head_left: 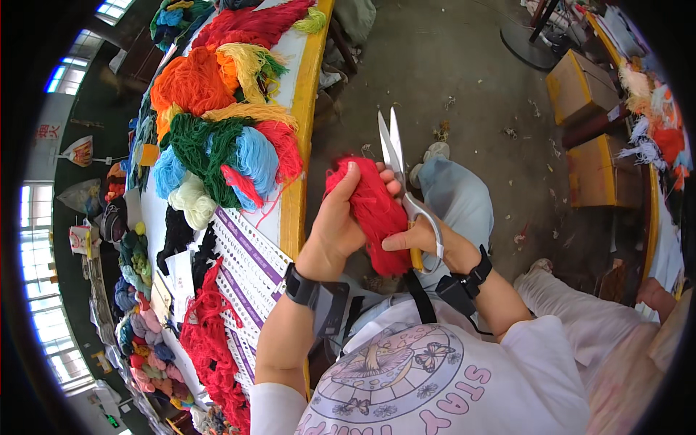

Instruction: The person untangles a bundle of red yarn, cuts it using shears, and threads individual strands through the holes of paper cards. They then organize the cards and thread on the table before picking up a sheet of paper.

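Red yarn hank point(371, 210) gripped in left hand point(335, 232), fingers point(353, 181) wrapped tight round its upper half, thumb on near side. Held in mid-air over lap, just right of counter point(296, 210) edge, not touching it. Right hand point(428, 243) closed on scissors point(402, 177), fingers through yellow-and-grey handle loops, index finger point(395, 243) stretched out against lower part of hank. Blades nearly closed, pointing up and away, lying along right side of hank, touching or just beside it; cannot tell if any strand sits between blades. Black wrist straps point(301, 285) with small boxes on both forearms. White printed shirt point(435, 377) at bottom edge, light blue trousers point(460, 199) under hands. Counter to left, white top with yellow rim, carrying punched purple-and-white cards point(250, 264) near left wrist, loose red yarn point(206, 333) beside them. Farther up counter: piles of green point(203, 148), light blue point(254, 156), cream point(190, 199), orange point(190, 83), yellow point(246, 65) and dark red yarn point(250, 25). Grey concrete floor point(449, 65) beyond. Yellow cardboard boxes point(580, 87) well apart at upper right. Another person's pale trouser leg point(580, 312) at lower right.
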{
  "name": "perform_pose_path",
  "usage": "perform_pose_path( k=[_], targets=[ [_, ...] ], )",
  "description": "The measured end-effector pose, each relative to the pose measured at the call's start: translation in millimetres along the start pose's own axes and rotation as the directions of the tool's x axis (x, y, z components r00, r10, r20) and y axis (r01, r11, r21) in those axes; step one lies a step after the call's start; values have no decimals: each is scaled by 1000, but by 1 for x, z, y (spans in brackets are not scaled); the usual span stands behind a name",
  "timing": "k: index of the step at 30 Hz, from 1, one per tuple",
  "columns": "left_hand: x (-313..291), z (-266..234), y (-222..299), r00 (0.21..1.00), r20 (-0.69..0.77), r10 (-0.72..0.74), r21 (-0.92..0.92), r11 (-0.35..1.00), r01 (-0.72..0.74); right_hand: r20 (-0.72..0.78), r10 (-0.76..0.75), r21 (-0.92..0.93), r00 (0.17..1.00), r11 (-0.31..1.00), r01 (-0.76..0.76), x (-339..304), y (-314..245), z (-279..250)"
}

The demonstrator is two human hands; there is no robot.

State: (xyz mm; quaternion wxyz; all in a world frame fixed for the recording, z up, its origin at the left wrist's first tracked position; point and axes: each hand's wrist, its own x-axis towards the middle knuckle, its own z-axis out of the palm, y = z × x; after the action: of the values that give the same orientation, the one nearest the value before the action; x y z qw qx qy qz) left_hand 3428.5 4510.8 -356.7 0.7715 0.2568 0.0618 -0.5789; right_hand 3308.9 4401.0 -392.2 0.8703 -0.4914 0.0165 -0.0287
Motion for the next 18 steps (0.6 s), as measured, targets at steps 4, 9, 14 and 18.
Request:
perform_pose_path(
  k=[4,9,14,18],
  targets=[
    [-10,-4,21,993,-104,-48,446,891,90,-53,293,273,955,924,-268,-22,-30,9],
    [-28,-16,42,955,-199,-221,783,550,291,11,304,329,952,898,-291,-42,-34,-11],
    [-28,-11,26,969,-243,-43,782,582,222,-76,213,362,974,916,-172,-50,-18,-15],
    [-30,-1,11,999,-23,48,931,365,4,-94,262,443,960,875,-195,-52,-15,-13]
  ],
)
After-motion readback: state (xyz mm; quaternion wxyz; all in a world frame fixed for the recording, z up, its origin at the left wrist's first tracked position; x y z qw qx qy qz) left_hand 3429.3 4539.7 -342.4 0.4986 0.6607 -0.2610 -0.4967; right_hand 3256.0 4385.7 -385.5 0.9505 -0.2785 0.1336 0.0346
